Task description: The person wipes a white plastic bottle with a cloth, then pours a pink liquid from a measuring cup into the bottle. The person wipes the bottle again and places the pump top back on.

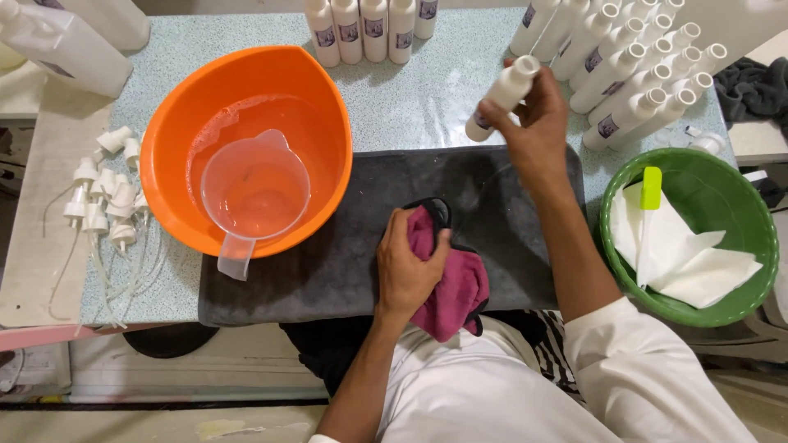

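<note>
While the left hand (406, 267) is closing its fingers over a crumpled magenta cloth (455, 283) at the near edge of the dark grey mat (328, 238), that cloth is folding softly, light and limp, so any bunch of it should serve as a hold. Farther in, the right hand (533, 123) is holding a small white bottle (502, 94) tilted in the air above the mat's far edge, fingers wrapped around its lower body. It looks light, stiff and smooth, perhaps slick if wet; the waist seems the safest hold. Left of the mat, an orange basin (246, 74) with a clear jug (254, 193) is crowding the surface; a green bowl (755, 230) is sitting right. Rows of bottles (632, 74) are lying far right, leaving open room mainly over the mat.
</note>
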